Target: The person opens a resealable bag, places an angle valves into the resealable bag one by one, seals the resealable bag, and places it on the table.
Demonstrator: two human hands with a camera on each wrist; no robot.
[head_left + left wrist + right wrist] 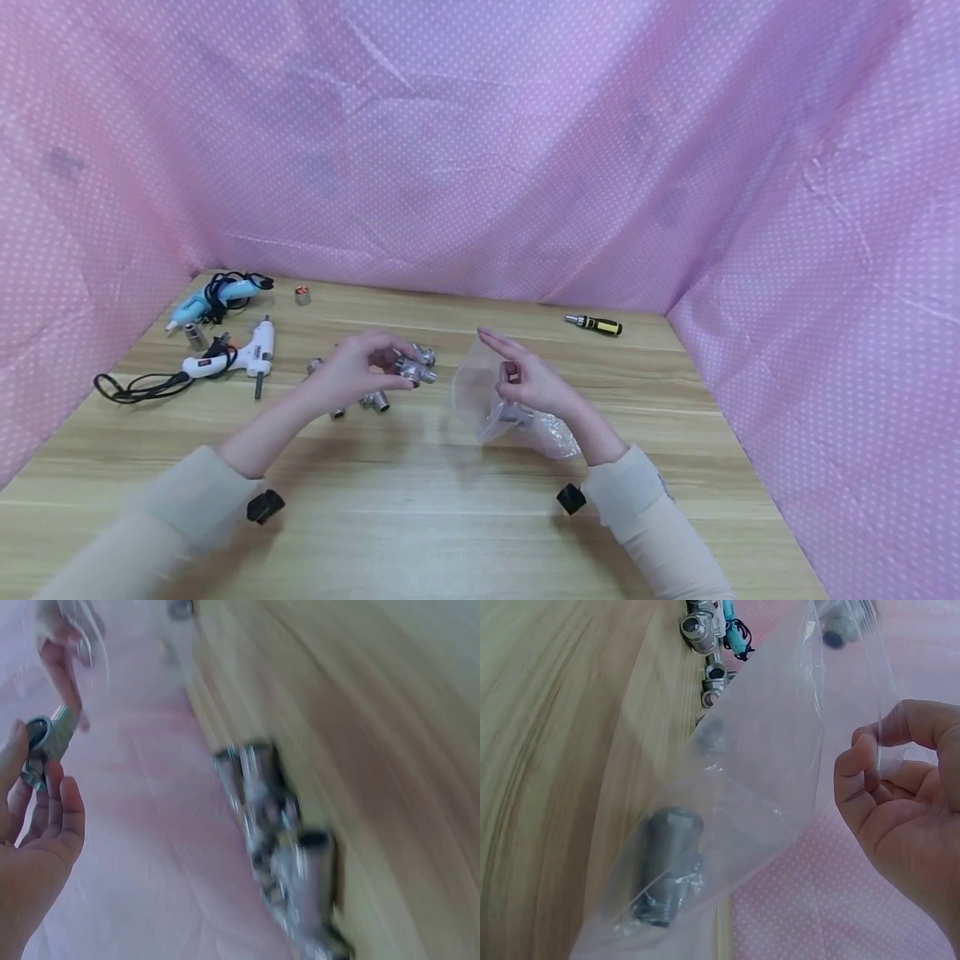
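Observation:
My left hand (352,367) grips a silver metal pipe fitting (409,370) with short branching ends, held above the table. In the left wrist view, the thumb and fingers close round this fitting (52,742). To its right, my right hand (532,383) pinches the edge of a clear plastic bag (471,387), whose mouth faces the left hand. Through the film in the right wrist view, a metal fitting (667,862) shows inside the bag's lower part. More silver fittings (377,402) lie under and beside the left hand, which partly hides them; they look blurred in the left wrist view.
At the left lie a white glue gun (258,350) with a black cord, a blue glue gun (225,292) and a metal cylinder (196,337). A small red-topped cylinder (302,296) and a yellow-black screwdriver (595,325) lie farther back. Pink dotted cloth (480,167) surrounds the table.

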